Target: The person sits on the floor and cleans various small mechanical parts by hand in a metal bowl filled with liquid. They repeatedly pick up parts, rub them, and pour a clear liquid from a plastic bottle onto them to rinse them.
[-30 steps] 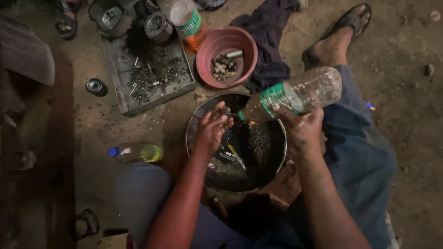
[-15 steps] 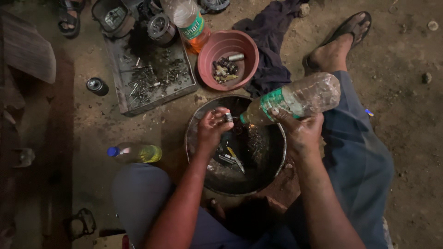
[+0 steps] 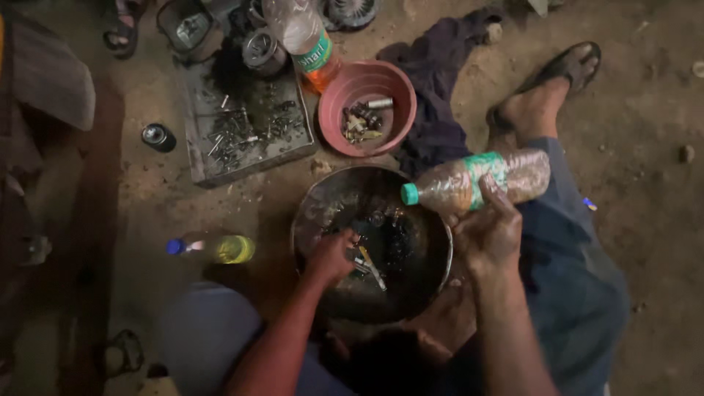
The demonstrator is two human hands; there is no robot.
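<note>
A round dark metal basin (image 3: 433, 220) sits on the dirt floor between my knees, with small metal parts and a brush-like tool lying in dark liquid. My left hand (image 3: 331, 255) reaches down into the basin among the parts; its fingers are curled, and I cannot tell if they hold one. My right hand (image 3: 490, 233) grips a clear plastic bottle (image 3: 477, 180) with a green label and green cap, held nearly level over the basin's right rim, neck pointing left.
A pink bowl (image 3: 392, 84) with bolts stands behind the basin. Left of it lies a grey tray (image 3: 242, 132) with screws, beside an upright bottle (image 3: 304, 37) of orange liquid. A dark cloth (image 3: 436, 81), a small can (image 3: 158, 137) and a lying bottle (image 3: 213, 248) are nearby.
My left hand dropped from the basin's far rim, where it held a small part, down into the basin. The bottle tipped back from pouring to nearly level.
</note>
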